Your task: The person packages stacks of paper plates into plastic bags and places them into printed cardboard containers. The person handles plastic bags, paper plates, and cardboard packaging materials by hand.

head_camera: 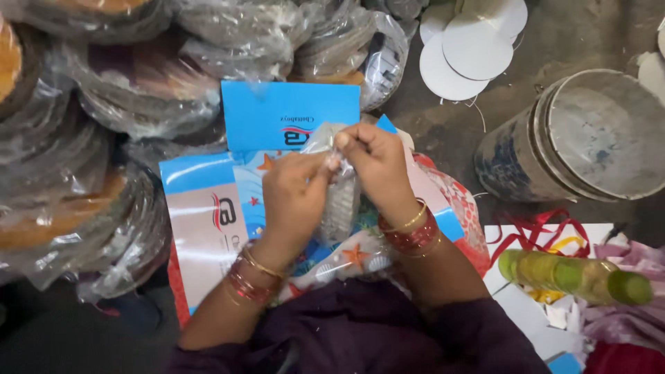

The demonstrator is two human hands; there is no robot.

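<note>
Fingers of left hand [294, 197] and right hand [374, 163] pinch clear packet [339, 201] between them

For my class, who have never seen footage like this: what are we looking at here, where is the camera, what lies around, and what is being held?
There is one picture, taken by a camera worn on a person's head and looking down, so the arms enter from the bottom edge. No machine is involved: these are two bare hands, each wrist wearing red and gold bangles. The left hand and the right hand together pinch a small clear plastic packet, held upright between them. Under the hands lie blue and white printed cartons, flat and overlapping. To the left and above are stacks of round items wrapped in clear plastic. At upper right lie white card discs, with a worn grey bucket tipped on its side below them. At lower right lies a green bottle.
</note>
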